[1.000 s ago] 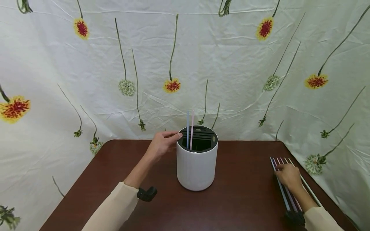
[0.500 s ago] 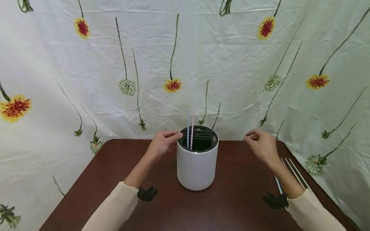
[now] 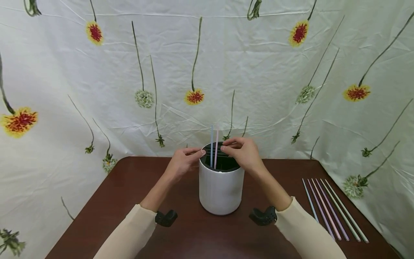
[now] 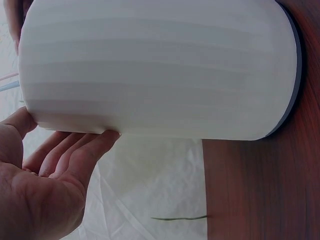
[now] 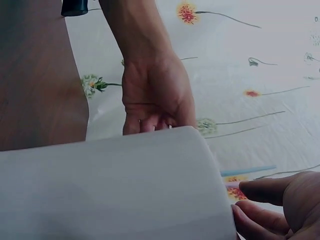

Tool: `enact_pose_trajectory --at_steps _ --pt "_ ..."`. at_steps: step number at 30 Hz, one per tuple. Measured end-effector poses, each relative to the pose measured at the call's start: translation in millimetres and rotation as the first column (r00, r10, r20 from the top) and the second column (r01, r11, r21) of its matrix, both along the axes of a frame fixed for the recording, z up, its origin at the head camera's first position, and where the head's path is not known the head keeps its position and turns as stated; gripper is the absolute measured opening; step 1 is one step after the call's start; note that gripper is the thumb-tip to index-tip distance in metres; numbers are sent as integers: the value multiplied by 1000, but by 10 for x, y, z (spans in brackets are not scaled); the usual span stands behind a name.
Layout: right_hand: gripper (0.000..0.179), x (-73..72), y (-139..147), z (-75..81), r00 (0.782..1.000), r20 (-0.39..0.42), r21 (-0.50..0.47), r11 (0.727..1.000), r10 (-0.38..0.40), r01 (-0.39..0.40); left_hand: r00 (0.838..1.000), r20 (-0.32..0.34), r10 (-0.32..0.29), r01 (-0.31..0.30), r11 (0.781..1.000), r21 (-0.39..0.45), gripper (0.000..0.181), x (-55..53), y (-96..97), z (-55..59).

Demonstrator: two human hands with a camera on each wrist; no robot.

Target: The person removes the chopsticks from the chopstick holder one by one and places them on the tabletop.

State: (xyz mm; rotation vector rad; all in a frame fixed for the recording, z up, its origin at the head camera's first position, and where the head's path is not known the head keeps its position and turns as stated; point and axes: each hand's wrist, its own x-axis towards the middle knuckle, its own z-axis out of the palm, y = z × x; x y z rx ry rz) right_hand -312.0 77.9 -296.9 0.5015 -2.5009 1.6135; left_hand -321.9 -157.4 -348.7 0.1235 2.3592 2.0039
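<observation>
A round white knife block (image 3: 221, 192) with a black slotted top stands upright on the table. A blue straw (image 3: 211, 145) and a pink straw (image 3: 216, 147) rise from its opening. My left hand (image 3: 182, 162) holds its left side, thumb at the rim; in the left wrist view the fingers (image 4: 102, 145) reach down the outer wall. My right hand (image 3: 245, 154) is over the top's right part, fingertips close to the slots and the pink straw. In the right wrist view its slightly bent fingers (image 5: 250, 220) are right at the rim, nothing showing between thumb and fingers.
Several pastel straws (image 3: 330, 207) lie side by side near the right edge of the dark wooden table (image 3: 129, 190). A white cloth with printed flowers (image 3: 168, 64) hangs behind the table. Each wrist wears a black camera.
My right hand has left the straws lying at the right and moved left over the table to the top of the knife block. My left hand has stayed at the rim.
</observation>
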Motion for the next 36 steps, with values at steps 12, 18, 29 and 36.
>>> enact_pose_trajectory --at_steps 12,18,29,36 --pt "14 -42 -215 -109 998 -55 78 996 -41 45 1000 -4 7 -7 1000 -24 47 -7 -3 31" --pt "16 -36 -179 -32 999 20 20 999 -32 31 1000 2 11 -11 1000 -21 47 -8 -7 28" --pt "17 126 268 729 998 -62 -405 914 -6 -20 1000 20 1 -1 1000 6 49 -12 28 14" --pt "18 180 798 906 973 -189 -494 869 -129 20 1000 26 -8 7 1000 20 50 3 18 22"
